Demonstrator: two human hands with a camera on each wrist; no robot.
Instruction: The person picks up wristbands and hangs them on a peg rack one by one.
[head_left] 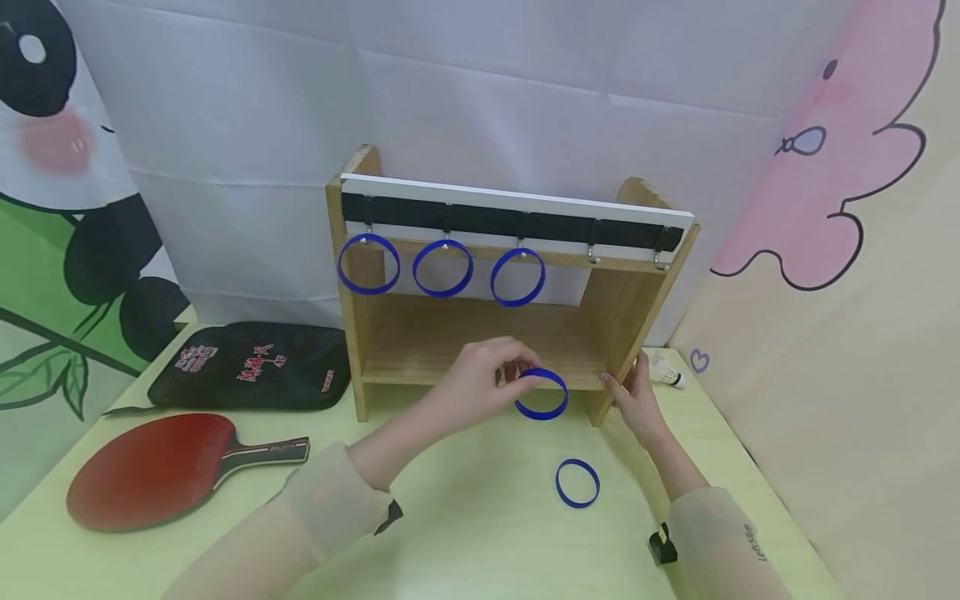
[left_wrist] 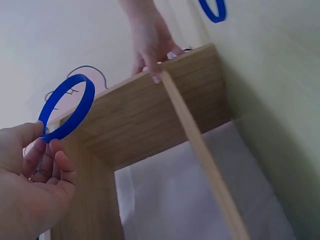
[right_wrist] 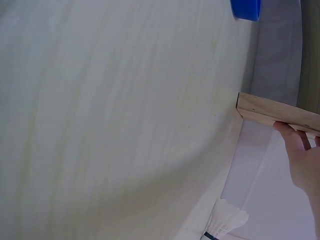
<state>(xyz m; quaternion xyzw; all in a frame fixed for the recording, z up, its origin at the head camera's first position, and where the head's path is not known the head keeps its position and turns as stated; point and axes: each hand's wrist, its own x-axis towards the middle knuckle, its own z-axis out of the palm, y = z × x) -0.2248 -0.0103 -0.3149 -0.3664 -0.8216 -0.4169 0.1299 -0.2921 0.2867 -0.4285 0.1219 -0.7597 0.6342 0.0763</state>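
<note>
My left hand [head_left: 480, 375] pinches a blue wristband [head_left: 543, 416] between thumb and fingers, in front of the wooden rack's [head_left: 480, 333] lower shelf. The left wrist view shows this band [left_wrist: 89, 97] upright at the fingertips. My right hand [head_left: 637, 404] grips the rack's right side panel, thumb at the front edge. Three more blue wristbands, left [head_left: 368, 292], middle [head_left: 443, 294] and right [head_left: 517, 302], hang on hooks along the black strip [head_left: 480, 218]. Two hooks at the right, one [head_left: 592, 255] beside the other [head_left: 662, 263], hold nothing. Another wristband [head_left: 577, 504] lies on the table.
Left of the rack lie a black printed case [head_left: 262, 367] and a red table tennis bat [head_left: 157, 471]. A shuttlecock [head_left: 666, 372] lies behind my right hand. White cloth [head_left: 487, 100] hangs behind the rack, and a wall [head_left: 862, 400] stands at the right.
</note>
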